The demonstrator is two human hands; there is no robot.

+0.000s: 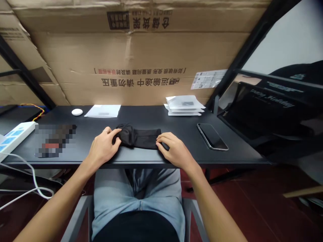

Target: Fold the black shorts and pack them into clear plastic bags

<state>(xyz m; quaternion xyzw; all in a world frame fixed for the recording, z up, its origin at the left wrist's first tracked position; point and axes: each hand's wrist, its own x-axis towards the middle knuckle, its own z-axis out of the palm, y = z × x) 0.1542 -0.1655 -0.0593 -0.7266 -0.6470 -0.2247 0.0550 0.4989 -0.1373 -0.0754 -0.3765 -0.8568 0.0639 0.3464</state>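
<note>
A black cloth item (146,138) lies on the black table near its front edge, bunched up at its left part and flat at its right part. My left hand (105,144), with a ring on one finger, grips the bunched left end between thumb and fingers. At the other end, my right hand (173,148) pinches the flat right edge of the cloth. What lies under the bunched part is hidden.
A phone (212,136) lies at the right. White packets (185,105) are stacked at the back, another packet (103,111) and a white round object (77,112) further left. A power strip (17,137) with cables and a partly pixelated item (57,139) are at the left.
</note>
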